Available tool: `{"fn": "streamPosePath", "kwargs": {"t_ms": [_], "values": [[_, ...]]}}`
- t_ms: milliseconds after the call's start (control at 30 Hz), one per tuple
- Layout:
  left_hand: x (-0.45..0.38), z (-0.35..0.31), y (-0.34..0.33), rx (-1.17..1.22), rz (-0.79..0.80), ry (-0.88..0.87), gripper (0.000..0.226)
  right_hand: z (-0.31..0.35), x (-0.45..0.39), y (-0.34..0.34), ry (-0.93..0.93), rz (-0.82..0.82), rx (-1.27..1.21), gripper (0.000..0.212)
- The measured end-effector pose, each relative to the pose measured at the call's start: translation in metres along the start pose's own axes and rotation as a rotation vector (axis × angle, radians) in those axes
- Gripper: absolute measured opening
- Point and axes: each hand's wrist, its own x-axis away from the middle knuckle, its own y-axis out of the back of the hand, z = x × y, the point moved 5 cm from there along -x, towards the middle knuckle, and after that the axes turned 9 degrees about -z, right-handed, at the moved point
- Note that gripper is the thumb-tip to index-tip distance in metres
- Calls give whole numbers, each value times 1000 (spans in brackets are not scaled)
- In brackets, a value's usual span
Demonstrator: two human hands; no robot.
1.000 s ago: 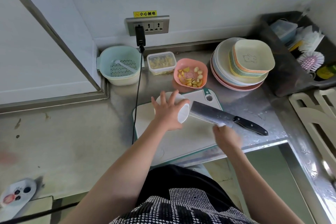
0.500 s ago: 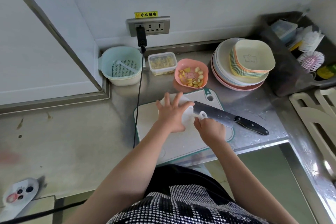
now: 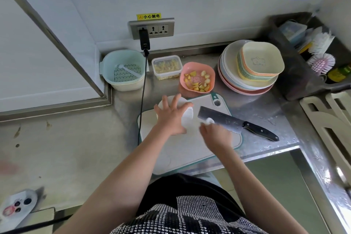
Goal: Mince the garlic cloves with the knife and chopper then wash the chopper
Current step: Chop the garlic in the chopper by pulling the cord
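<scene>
Here the left hand [image 3: 171,118] lies spread, fingers splayed, over the white chopper [image 3: 187,118] on the far left part of the cutting board [image 3: 190,150], while the right hand [image 3: 215,136] pinches a small white ring-like piece [image 3: 209,120] just beside the blade of the knife [image 3: 237,123], which lies across the board's right edge with its black handle on the steel counter [image 3: 256,106]. Beyond the board stand a pink bowl of garlic cloves [image 3: 197,80], a clear lidded tub [image 3: 166,66], a pale strainer basket [image 3: 123,70] at far left and stacked plates [image 3: 248,85] at far right. A wall socket [image 3: 152,28] carries a yellow label reading 小心触电 [image 3: 149,16].
</scene>
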Motion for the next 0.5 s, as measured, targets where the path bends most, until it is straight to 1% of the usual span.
{"fn": "streamPosePath", "kwargs": {"t_ms": [33,100,200,267,433,500], "values": [[0,0,0,0,3,-1,90,23,-1,4,90,-23,11,38],[1,-1,0,-8,-8,-7,89,44,-4,5,181,-53,33,47],[2,1,-2,-2,-16,4,90,27,-7,-3,160,-51,57,45],[2,1,-2,13,-28,9,90,1,-8,-11,77,-24,52,39],[2,1,-4,7,-47,10,90,-105,11,-19,-361,43,123,36],[1,1,-3,2,-54,7,90,-129,22,-20,-444,49,90,33]]}}
